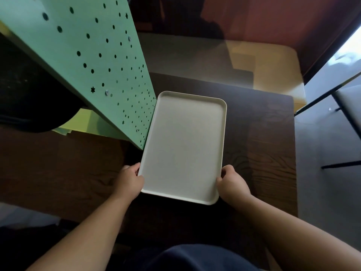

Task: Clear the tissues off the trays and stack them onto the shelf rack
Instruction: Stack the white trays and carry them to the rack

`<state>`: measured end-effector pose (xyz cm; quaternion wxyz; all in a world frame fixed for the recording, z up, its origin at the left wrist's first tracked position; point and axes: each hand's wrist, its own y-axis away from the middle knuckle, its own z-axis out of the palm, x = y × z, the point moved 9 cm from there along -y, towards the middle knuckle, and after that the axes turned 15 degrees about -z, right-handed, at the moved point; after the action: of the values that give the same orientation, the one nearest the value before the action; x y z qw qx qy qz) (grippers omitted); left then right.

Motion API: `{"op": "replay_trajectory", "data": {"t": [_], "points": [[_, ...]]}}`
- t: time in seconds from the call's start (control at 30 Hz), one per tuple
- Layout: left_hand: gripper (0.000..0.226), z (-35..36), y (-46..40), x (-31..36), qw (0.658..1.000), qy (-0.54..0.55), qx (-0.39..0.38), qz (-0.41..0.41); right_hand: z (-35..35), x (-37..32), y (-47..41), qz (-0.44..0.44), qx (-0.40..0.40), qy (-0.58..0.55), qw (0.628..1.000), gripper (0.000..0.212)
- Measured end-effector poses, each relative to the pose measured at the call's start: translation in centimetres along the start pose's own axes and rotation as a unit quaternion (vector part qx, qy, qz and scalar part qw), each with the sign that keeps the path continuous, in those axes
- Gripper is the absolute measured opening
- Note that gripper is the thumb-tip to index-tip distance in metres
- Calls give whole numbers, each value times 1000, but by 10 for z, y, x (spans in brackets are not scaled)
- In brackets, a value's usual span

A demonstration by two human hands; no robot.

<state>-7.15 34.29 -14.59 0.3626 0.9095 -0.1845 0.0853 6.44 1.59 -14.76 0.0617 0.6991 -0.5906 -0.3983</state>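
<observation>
Gripping a smooth, round-cornered rectangular tray [183,145], left hand [130,179] and right hand [232,182] clamped on its long rims.

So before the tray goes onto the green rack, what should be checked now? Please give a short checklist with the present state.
1. Tray free of tissues: ok, its inside shows bare.
2. Left hand holds the near left edge: ok, fingers curl round the rim.
3. Right hand holds the near right edge: ok.
4. Tray held level: cannot tell from this one view.
5. Way into the green rack: cannot tell, only its dotted side panel shows and the tray's far left edge lies close to it.
6. Free shelf inside the rack: cannot tell, the shelves are hidden.
</observation>
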Motion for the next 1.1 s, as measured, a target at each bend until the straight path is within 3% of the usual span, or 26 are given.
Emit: {"op": "replay_trajectory", "data": {"t": [0.2, 0.3, 0.37, 0.5, 0.57, 0.7, 0.83, 0.93, 1.03, 1.1], "points": [[50, -1, 8, 4, 999, -19, -48, -18, -2, 4, -4, 31, -32, -55, 997, 13], [41, -13, 14, 9, 996, 56, -52, -49, -10, 7, 4, 49, -5, -176, 983, 19], [51, -26, 17, 11, 988, 135, -43, -66, -20, 3, 12, 47, -1, -255, 966, 25], [65, -56, 41, 29, 974, 215, -62, -20, -60, -22, 22, -27, 2, -267, 963, 71], [60, -69, 58, 42, 970, 229, -82, 12, -88, -39, 27, -71, 23, -270, 960, 81], [55, -96, 95, 69, 949, 284, -128, 58, -135, -56, 34, -106, 68, -347, 929, 51], [45, -122, 137, 98, 909, 366, -165, 111, -156, -63, 53, -74, 78, -505, 857, 27], [83, -148, 160, 113, 912, 349, -135, 168, -173, -81, 69, -98, 58, -529, 841, 22], [73, -173, 186, 122, 921, 305, -82, 229, -186, -94, 88, -108, 79, -524, 841, 31], [82, -186, 201, 121, 920, 304, -56, 242, -189, -104, 102, -115, 81, -522, 841, 32]]}}
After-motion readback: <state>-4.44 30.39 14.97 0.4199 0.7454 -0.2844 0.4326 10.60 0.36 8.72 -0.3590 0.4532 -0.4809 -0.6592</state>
